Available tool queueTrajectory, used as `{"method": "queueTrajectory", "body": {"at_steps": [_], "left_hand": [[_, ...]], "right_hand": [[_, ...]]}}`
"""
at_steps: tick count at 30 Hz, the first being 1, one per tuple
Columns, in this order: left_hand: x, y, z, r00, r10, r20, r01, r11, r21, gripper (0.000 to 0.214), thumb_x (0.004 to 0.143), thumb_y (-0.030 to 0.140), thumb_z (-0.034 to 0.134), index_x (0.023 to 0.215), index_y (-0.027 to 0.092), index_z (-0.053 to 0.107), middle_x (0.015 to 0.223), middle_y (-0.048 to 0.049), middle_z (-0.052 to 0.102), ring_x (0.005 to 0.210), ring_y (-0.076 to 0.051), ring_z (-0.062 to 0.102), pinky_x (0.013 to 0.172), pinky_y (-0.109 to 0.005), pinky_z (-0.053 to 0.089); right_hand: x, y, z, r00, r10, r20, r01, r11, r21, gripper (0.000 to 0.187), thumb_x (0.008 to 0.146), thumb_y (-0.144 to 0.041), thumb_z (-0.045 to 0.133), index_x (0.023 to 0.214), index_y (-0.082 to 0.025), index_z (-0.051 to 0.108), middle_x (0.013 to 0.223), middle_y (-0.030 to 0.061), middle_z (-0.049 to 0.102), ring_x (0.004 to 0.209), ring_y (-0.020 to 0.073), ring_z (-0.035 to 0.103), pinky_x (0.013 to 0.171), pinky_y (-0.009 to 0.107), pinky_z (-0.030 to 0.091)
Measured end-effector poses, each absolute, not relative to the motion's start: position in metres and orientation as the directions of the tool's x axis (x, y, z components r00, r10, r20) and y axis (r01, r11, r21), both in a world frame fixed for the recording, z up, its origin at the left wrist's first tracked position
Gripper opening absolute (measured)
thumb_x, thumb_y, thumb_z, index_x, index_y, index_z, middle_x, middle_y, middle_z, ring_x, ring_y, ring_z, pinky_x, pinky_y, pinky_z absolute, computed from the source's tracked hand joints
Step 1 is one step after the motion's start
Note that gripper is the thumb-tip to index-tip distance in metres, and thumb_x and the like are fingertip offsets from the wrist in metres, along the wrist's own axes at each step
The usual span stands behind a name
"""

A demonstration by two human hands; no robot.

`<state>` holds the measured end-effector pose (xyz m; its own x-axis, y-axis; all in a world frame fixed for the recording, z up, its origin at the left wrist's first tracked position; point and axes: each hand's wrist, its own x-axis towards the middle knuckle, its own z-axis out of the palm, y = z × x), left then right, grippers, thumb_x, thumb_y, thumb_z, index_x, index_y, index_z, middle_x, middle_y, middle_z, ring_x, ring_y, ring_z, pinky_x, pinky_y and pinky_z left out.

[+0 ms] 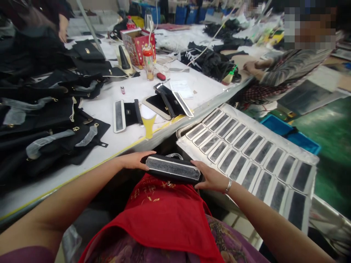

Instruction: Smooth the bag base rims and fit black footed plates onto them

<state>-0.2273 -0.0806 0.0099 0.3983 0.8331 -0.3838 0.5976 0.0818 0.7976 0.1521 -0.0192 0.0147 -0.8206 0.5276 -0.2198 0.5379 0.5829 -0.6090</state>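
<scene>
Between my two hands, above the red apron [167, 215], is a black handbag [173, 168] with a long grey panel edged in white facing up. My left hand [138, 160] grips its left end, thumb on the near side. At the right end, my right hand [210, 176] closes round the corner, with a bracelet on the wrist. A clear-wrapped handle shows behind the bag, and a small metal clasp hangs at its near edge. The bag's underside is hidden.
Right of me, a board [297, 160] carries rows of grey panels with pale borders. On the white table [109, 146] lie black bag parts [164, 100], a yellow-handled scraper [148, 124] and piled black bags [55, 128]. A co-worker [287, 76] stands at the right.
</scene>
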Motion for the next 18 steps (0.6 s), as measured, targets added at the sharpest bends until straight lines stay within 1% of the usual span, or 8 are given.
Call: {"method": "queueTrajectory", "body": {"at_steps": [3, 6, 8, 10, 12, 15, 18], "left_hand": [[-0.218, -0.089, 0.009, 0.34, 0.875, -0.345, 0.546, 0.115, 0.83, 0.081, 0.063, 0.039, 0.071, 0.135, 0.025, 0.039, 0.126, -0.0038, 0.056, 0.112, -0.027, 0.052, 0.097, -0.031, 0.036], [-0.209, -0.094, 0.011, 0.295, 0.897, -0.328, 0.549, 0.122, 0.827, 0.077, 0.065, 0.036, 0.069, 0.135, 0.022, 0.04, 0.13, -0.0061, 0.052, 0.116, -0.027, 0.049, 0.099, -0.032, 0.034], [-0.207, -0.094, 0.013, 0.27, 0.906, -0.325, 0.548, 0.133, 0.826, 0.076, 0.064, 0.034, 0.07, 0.133, 0.021, 0.041, 0.133, -0.0069, 0.05, 0.118, -0.028, 0.047, 0.1, -0.032, 0.033], [-0.207, -0.093, 0.014, 0.281, 0.894, -0.348, 0.524, 0.161, 0.836, 0.078, 0.062, 0.035, 0.07, 0.133, 0.022, 0.041, 0.131, -0.0066, 0.051, 0.116, -0.027, 0.048, 0.1, -0.033, 0.034], [-0.207, -0.092, 0.013, 0.315, 0.871, -0.377, 0.499, 0.186, 0.847, 0.083, 0.061, 0.037, 0.072, 0.135, 0.023, 0.038, 0.127, -0.006, 0.053, 0.113, -0.027, 0.051, 0.098, -0.033, 0.036], [-0.205, -0.093, 0.01, 0.301, 0.879, -0.37, 0.511, 0.179, 0.841, 0.092, 0.056, 0.038, 0.075, 0.137, 0.024, 0.035, 0.124, -0.0064, 0.054, 0.111, -0.028, 0.051, 0.096, -0.034, 0.037], [-0.202, -0.095, 0.007, 0.271, 0.901, -0.338, 0.537, 0.15, 0.83, 0.088, 0.057, 0.039, 0.075, 0.135, 0.022, 0.037, 0.124, -0.0076, 0.053, 0.111, -0.028, 0.05, 0.096, -0.035, 0.037]], "right_hand": [[0.153, -0.018, 0.013, -0.824, 0.526, -0.213, 0.531, 0.584, -0.614, 0.095, 0.062, -0.042, 0.074, 0.14, -0.019, 0.027, 0.139, 0.0152, 0.038, 0.127, 0.0288, 0.038, 0.107, 0.044, 0.03], [0.152, -0.021, 0.013, -0.817, 0.533, -0.218, 0.543, 0.588, -0.599, 0.092, 0.064, -0.041, 0.073, 0.14, -0.018, 0.026, 0.139, 0.0153, 0.037, 0.128, 0.0277, 0.037, 0.107, 0.043, 0.031], [0.151, -0.022, 0.013, -0.811, 0.542, -0.221, 0.554, 0.591, -0.586, 0.091, 0.065, -0.039, 0.071, 0.14, -0.018, 0.025, 0.139, 0.015, 0.037, 0.128, 0.0276, 0.037, 0.106, 0.043, 0.032], [0.151, -0.022, 0.013, -0.808, 0.547, -0.218, 0.557, 0.59, -0.584, 0.09, 0.065, -0.038, 0.071, 0.141, -0.019, 0.024, 0.139, 0.0143, 0.037, 0.128, 0.0277, 0.037, 0.106, 0.043, 0.032], [0.151, -0.021, 0.013, -0.811, 0.543, -0.216, 0.551, 0.587, -0.593, 0.091, 0.065, -0.038, 0.071, 0.141, -0.02, 0.024, 0.138, 0.0137, 0.037, 0.127, 0.0277, 0.037, 0.106, 0.042, 0.033], [0.153, -0.021, 0.013, -0.817, 0.534, -0.217, 0.542, 0.584, -0.605, 0.091, 0.065, -0.04, 0.071, 0.14, -0.019, 0.024, 0.138, 0.0136, 0.038, 0.126, 0.0276, 0.038, 0.106, 0.042, 0.033], [0.153, -0.022, 0.013, -0.811, 0.544, -0.215, 0.546, 0.576, -0.608, 0.088, 0.067, -0.041, 0.069, 0.14, -0.018, 0.025, 0.137, 0.0138, 0.038, 0.126, 0.0272, 0.039, 0.106, 0.042, 0.033]]}}
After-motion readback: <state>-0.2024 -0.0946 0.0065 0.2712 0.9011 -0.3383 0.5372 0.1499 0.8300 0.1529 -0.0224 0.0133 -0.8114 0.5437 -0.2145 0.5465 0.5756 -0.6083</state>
